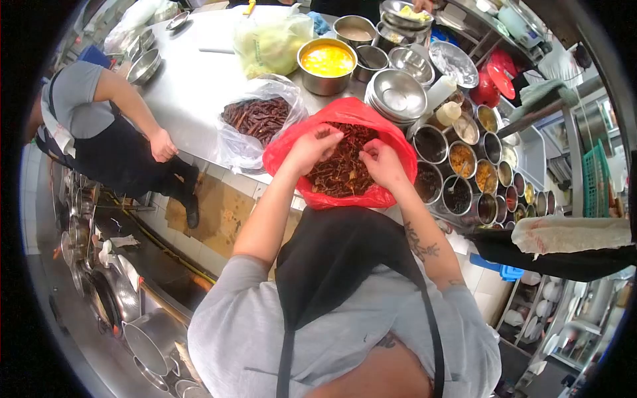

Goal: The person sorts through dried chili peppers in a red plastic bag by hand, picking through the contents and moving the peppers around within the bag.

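Observation:
A red plastic bag (391,194) lies open at the near edge of the metal table, filled with dried red chillies (342,176). Over its left side is my left hand (314,148), fingers pinched together; what they hold is too small to name. My right hand (383,163) is over the right side of the same chillies, its fingers closed too, with the contents hidden. Just left of the red bag, a clear plastic bag (292,99) holds larger dark red dried chillies (257,118).
A pot of yellow-orange liquid (327,61) and stacked metal bowls (399,94) stand behind the bag. Several ingredient containers (458,194) fill the right side. A co-worker (86,99) stands at the left, beside the metal table (189,86). A light green bag (272,43) lies farther back.

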`<act>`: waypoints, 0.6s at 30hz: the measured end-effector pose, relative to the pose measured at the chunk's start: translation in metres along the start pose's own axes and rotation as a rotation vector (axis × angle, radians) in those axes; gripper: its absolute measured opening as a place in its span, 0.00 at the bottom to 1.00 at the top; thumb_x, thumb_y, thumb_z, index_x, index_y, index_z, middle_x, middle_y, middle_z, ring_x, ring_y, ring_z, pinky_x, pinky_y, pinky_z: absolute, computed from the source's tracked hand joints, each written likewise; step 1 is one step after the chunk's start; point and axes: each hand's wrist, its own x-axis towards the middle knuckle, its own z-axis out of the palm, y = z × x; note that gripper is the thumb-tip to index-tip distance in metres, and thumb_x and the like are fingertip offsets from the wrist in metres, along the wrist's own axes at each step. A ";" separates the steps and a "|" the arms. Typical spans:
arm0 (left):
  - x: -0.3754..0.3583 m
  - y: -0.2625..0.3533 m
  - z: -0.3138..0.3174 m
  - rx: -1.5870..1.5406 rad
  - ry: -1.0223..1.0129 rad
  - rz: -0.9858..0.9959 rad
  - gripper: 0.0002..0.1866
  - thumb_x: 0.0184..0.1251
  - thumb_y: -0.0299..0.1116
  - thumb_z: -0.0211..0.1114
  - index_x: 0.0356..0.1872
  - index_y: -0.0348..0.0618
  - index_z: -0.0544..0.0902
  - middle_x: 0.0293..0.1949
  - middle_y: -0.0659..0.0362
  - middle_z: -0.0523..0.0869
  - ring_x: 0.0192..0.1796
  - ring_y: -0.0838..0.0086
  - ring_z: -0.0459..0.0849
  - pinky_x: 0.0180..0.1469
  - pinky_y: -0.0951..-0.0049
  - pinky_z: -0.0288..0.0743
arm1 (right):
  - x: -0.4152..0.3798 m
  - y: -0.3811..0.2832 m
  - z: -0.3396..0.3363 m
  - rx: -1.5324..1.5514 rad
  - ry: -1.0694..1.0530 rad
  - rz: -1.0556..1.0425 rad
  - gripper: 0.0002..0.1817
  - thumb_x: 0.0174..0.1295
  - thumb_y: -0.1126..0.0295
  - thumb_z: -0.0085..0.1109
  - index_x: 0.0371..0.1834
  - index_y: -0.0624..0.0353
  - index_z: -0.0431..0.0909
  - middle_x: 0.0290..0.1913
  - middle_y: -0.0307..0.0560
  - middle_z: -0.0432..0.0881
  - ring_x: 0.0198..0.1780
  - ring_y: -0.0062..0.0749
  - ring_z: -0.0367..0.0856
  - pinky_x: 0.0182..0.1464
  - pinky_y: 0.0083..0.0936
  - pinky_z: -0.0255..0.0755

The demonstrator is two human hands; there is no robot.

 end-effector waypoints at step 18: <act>0.011 -0.015 -0.011 -0.680 -0.245 -0.179 0.10 0.75 0.38 0.59 0.35 0.44 0.78 0.27 0.66 0.76 0.22 0.84 0.66 0.21 0.84 0.57 | 0.007 -0.026 0.012 0.386 -0.170 -0.296 0.04 0.62 0.80 0.61 0.39 0.63 0.80 0.35 0.46 0.83 0.36 0.28 0.80 0.44 0.26 0.74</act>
